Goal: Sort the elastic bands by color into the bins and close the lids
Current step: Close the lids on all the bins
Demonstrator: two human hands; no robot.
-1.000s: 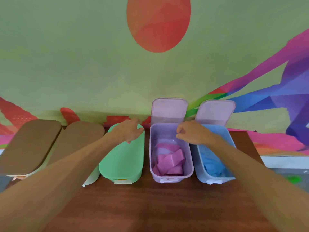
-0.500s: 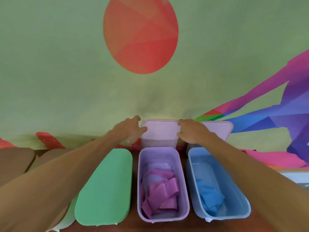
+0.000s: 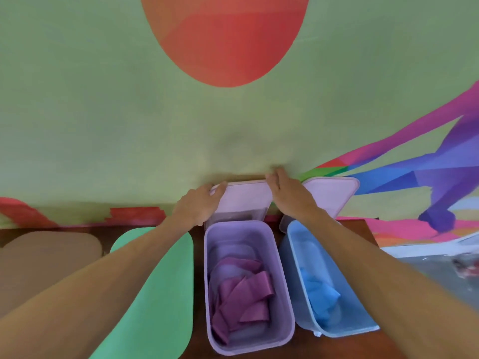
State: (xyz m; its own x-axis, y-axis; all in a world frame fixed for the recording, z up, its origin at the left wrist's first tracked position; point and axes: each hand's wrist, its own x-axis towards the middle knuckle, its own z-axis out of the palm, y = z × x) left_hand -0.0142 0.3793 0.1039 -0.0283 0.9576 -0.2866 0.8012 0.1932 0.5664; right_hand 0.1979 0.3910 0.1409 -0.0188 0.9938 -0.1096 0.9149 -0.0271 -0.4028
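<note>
Lid [image 3: 243, 200] upright at purple bin's [image 3: 248, 345] 12 o'clock.
Gripped by left hand [image 3: 197, 208], pressed by flat right hand [image 3: 290, 195]; uneven lowering could leave it unlatched.

Green mural wall [image 3: 103, 112] — red oval [image 3: 225, 35], brown wooden table [image 3: 363, 348]

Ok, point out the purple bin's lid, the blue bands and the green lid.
purple bin's lid [image 3: 243, 200], head view, middle of its upright panel.
blue bands [image 3: 320, 294], head view, middle of the pile.
green lid [image 3: 166, 307], head view, its flat top.
</note>
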